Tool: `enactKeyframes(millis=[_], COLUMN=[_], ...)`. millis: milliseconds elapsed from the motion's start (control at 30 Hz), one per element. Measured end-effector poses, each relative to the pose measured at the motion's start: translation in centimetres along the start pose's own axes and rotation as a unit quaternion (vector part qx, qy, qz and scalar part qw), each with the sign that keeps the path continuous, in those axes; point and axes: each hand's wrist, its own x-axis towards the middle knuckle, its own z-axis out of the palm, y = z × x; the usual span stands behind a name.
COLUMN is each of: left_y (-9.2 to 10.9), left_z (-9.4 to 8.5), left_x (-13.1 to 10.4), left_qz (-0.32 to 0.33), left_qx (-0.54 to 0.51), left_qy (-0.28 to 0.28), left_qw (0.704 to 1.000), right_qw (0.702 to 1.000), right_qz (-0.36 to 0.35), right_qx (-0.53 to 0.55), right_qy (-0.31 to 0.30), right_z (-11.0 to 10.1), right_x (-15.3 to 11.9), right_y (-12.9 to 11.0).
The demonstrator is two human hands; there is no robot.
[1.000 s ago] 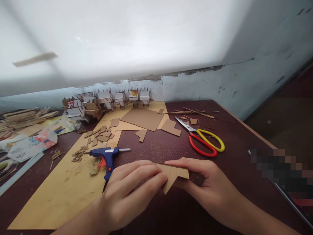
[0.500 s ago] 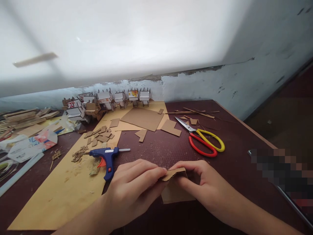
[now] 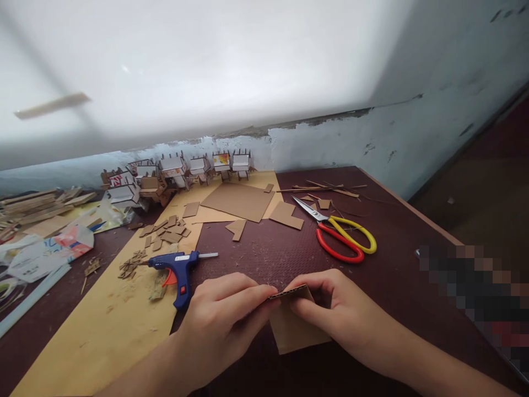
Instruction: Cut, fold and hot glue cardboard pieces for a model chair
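Both hands pinch one piece of brown cardboard (image 3: 291,328) near the front of the table. My left hand (image 3: 229,314) is closed on its upper left edge, fingertips on top. My right hand (image 3: 330,309) grips the upper right, its thumb on the near face and fingers behind. The corrugated top edge shows between the fingertips, and the lower part slopes down toward me. To the left of my left hand lies a blue glue gun (image 3: 177,270) with an orange trigger. Scissors (image 3: 341,231) with red and yellow handles lie beyond my right hand.
Small cardboard bits (image 3: 167,229) and a yellow sheet (image 3: 91,331) lie at left. Cut cardboard pieces (image 3: 237,201) are farther back. Several miniature chairs (image 3: 173,168) stand against the wall. Wood strips (image 3: 33,207) and plastic bags (image 3: 49,253) fill the far left.
The cardboard's top flap has tipped so its corrugated edge faces up, and more of its near face shows below my hands. Both hands keep hold of it. The view has shifted slightly.
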Motion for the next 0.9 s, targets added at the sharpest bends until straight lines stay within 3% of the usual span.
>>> enactKeyframes(millis=[433,633,733,833,900], left_y=[-0.1,-0.3,0.2,2.0,4.1], left_z=[-0.1,0.2,-1.3,-3.9,-5.1], left_x=[-0.1,0.1,0.5,-0.4,-2.1], left_qz=[0.001,0.001,0.008,0.009,-0.001], left_qx=[0.012,0.008,0.035,0.077,0.076], left_qy=[-0.002,0.006,0.031,0.048,0.011], left_qw=[1.000,1.000,0.999,0.996,0.997], right_qw=[0.999,0.999,0.998,0.994,0.991], right_qz=[-0.007,0.018,0.016,0.020,0.041], right_qx=[-0.028,0.027,0.060,0.103,0.128], right_qy=[0.016,-0.007,-0.002,-0.003,-0.002], right_z=[0.0,0.0,-0.1,-0.4,-0.5], right_x=[-0.1,0.1,0.3,0.6,0.8], right_y=[0.1,-0.3,-0.4,-0.2,0.0])
